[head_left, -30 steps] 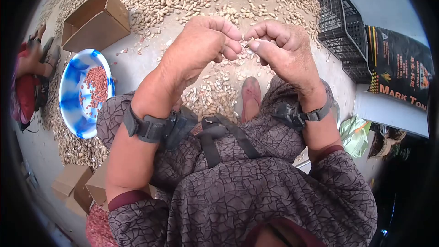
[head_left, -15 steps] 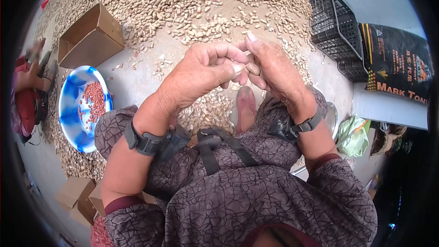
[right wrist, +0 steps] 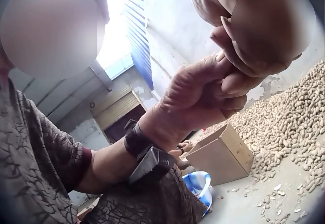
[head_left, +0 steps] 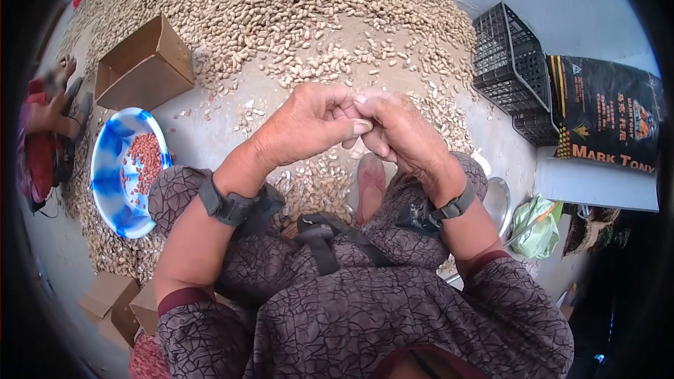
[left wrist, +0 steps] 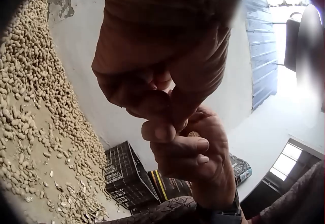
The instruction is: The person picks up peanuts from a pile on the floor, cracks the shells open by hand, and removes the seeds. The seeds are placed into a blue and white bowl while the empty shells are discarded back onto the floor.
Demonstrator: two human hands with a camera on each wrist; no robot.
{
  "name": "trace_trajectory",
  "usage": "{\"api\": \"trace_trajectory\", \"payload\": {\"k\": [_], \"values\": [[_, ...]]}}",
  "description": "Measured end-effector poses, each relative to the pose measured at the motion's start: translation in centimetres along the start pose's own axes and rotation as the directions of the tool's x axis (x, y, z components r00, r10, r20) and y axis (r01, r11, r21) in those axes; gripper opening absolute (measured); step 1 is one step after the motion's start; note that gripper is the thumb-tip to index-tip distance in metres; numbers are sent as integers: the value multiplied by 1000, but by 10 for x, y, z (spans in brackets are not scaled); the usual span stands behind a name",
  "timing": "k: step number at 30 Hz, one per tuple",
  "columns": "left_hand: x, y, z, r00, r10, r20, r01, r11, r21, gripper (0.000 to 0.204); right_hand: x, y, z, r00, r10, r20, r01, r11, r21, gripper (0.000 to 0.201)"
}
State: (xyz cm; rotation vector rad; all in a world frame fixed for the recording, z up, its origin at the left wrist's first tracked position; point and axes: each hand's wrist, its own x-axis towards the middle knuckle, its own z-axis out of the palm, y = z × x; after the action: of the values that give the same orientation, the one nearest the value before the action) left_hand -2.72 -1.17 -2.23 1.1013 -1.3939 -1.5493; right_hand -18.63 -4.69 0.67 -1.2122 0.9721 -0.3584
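Observation:
My two hands meet in front of my knees, fingertips pressed together. The left hand point(head_left: 353, 125) has curled fingers and its thumb lies against the right hand's fingers. The right hand point(head_left: 372, 111) curls over from the other side. Both pinch one small peanut point(left wrist: 193, 133), of which only a brownish sliver shows between the fingers in the left wrist view; the head view hides it. A wide pile of unshelled peanuts point(head_left: 295, 0) covers the ground beyond the hands. A blue-and-white bowl point(head_left: 105, 168) at left holds red kernels point(head_left: 144, 154).
Empty shells point(head_left: 316, 182) lie heaped by my sandalled foot point(head_left: 371, 175). An open cardboard box point(head_left: 144, 63) sits at upper left. At right are black crates point(head_left: 509, 56), a printed black sack point(head_left: 611, 112), a metal bowl point(head_left: 498, 200) and a green bag point(head_left: 537, 224). Another person point(head_left: 45, 126) sits far left.
The hands have drawn closer together and dropped toward my knees. The peanut seen between the right fingers half a second ago is now covered by both hands.

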Motion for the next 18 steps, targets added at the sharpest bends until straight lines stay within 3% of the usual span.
{"api": "trace_trajectory", "payload": {"k": [1, 6, 9, 13, 18], "values": [[2, 0, -2, 1000, 1, 3, -1, 1000, 4, 14, -1, -5, -2, 1000, -5, -10, 4, 1000, -30, 21], [5, 13, 1, 999, 15, -45, -19, 996, -91, 15, -5, -6, -17, 997, -52, -63, 55, 997, 61, 15], [10, 12, 8, 999, 40, -37, -51, 925, -376, 17, -10, -8, -22, 994, -68, -80, 81, 983, 163, 14], [13, 0, 19, 992, 39, -120, -89, 890, -447, 28, -10, -5, -24, 988, -116, -106, 136, 968, 210, 15], [9, 0, 24, 976, 20, -215, -124, 867, -482, 25, -8, -10, -18, 984, -126, -128, 160, 939, 305, 16]]}}
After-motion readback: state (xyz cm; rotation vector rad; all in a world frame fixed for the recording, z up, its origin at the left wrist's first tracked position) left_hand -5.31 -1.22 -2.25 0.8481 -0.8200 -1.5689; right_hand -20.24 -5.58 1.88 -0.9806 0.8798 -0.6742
